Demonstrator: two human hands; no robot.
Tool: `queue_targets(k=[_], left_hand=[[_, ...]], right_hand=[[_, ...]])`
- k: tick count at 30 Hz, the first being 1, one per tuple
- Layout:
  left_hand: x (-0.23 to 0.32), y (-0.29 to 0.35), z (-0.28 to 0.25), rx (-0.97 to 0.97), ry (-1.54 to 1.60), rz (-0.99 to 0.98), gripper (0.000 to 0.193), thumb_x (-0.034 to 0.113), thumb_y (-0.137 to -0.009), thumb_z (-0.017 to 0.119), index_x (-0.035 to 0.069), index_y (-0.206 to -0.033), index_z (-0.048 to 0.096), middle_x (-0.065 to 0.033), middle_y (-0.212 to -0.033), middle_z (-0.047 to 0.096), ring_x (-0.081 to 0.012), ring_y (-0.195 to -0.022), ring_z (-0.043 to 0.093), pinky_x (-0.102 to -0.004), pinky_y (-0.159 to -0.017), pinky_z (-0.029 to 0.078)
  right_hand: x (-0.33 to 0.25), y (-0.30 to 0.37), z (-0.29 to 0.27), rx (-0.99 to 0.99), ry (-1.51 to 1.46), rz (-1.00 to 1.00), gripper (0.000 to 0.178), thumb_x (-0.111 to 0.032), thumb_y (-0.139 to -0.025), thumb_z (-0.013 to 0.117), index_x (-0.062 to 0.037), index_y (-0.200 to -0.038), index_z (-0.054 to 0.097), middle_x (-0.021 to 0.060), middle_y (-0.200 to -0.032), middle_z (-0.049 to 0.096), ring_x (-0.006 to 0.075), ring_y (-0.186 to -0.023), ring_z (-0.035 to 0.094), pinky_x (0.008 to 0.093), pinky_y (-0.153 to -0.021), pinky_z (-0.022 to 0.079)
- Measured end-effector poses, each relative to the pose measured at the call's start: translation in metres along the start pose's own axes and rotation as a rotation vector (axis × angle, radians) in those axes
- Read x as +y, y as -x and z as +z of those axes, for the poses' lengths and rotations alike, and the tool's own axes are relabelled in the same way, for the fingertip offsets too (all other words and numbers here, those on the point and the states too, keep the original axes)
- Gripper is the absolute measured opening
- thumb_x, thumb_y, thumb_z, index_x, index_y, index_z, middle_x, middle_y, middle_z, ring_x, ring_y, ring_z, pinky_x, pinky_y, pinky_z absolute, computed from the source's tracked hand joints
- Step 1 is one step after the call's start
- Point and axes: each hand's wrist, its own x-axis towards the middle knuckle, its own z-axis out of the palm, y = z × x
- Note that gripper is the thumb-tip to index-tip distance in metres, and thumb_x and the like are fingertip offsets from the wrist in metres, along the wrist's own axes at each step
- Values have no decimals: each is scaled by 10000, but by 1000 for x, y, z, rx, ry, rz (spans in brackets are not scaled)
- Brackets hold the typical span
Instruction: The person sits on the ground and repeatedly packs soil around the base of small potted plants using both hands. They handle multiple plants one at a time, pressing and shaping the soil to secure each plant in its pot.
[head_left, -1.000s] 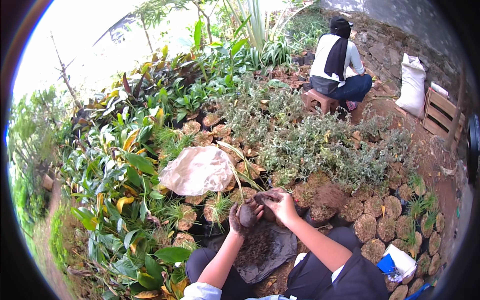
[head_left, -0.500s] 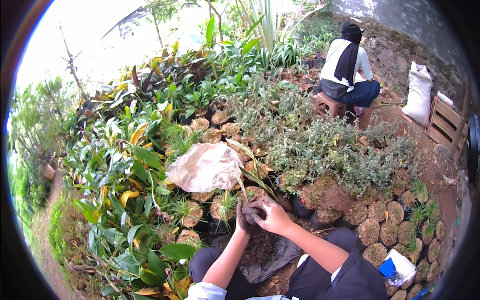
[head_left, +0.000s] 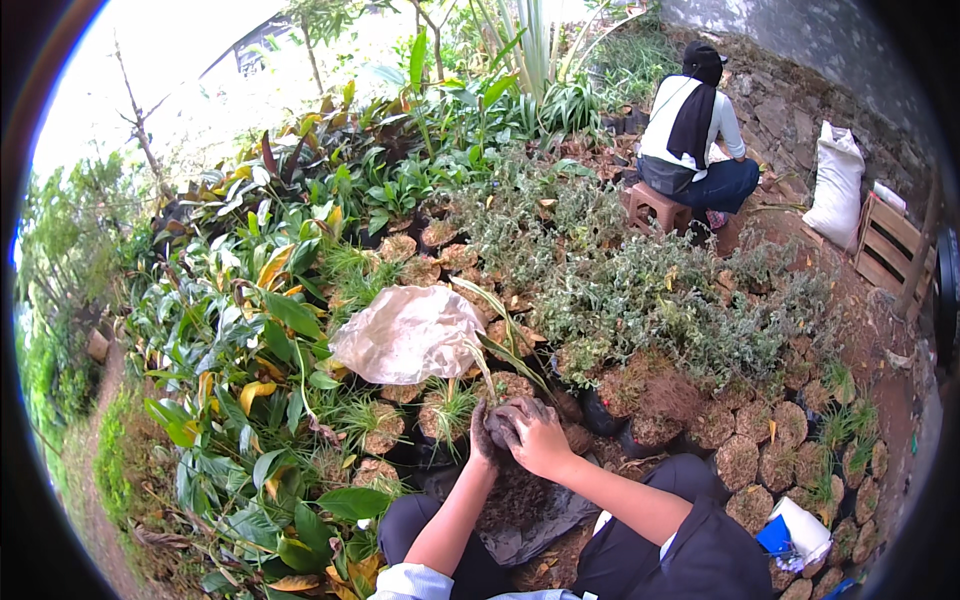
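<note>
Between my two soil-stained hands is a dark clump of soil [head_left: 499,428], pressed from both sides. My left hand [head_left: 482,437] is cupped against its left side. Curled over its right side and top is my right hand [head_left: 537,437], fingers closed round it. A pale plant stem [head_left: 487,376] rises just behind my fingers; whether it is rooted in the clump is hidden. Below my hands, loose dark soil [head_left: 515,500] lies on a black plastic sheet [head_left: 560,512] between my knees.
A whitish plastic sheet [head_left: 410,335] lies over pots ahead. Leafy plants [head_left: 290,310] crowd the left, grey-green shrubs [head_left: 640,270] the middle. Several soil-filled pots [head_left: 740,462] stand at right. Another person [head_left: 690,130] sits on a brown stool [head_left: 657,210], near a white sack [head_left: 838,185] and wooden crate [head_left: 890,245].
My right hand has turned over the clump, its fingers now wrapping the top and its back showing more. My left hand stays almost in place.
</note>
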Motion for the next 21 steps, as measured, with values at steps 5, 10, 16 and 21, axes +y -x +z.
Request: queue_targets(k=[5,10,16,21], left_hand=[[-8,9,11,35,122,2,510,500,-870,456,50,-1089,554,-124,-1080,596,-265,-1008,555,-387,-932,415],[-27,-18,-44,-240,432,-117,445,433,-910,419,113,-1202,518,-111,-1195,540,-281,-1114,496,-394,-996,357],[-38,-25,-79,-97,24,55,473,420,-933,371,114,-1287,439,-102,-1266,487,-261,-1181,447,-385,-1017,335],[-26,-18,-66,-231,-57,-148,483,385,-950,340,105,-1343,367,-88,-1343,413,-237,-1229,399,-361,-1041,303]], right_hand=[[-7,6,15,118,162,-110,466,-272,-816,549,-30,-1209,485,136,-1234,475,306,-1196,409,459,-1005,279],[10,11,41,179,152,-241,446,-254,-825,530,39,-1161,518,198,-1200,521,337,-1131,491,436,-1016,322],[14,23,50,56,185,-206,566,-320,-868,478,-16,-1334,373,179,-1380,357,326,-1282,337,543,-1035,232],[9,35,34,-46,116,-85,597,-363,-905,433,-94,-1410,262,153,-1465,214,311,-1348,225,631,-1033,102]])
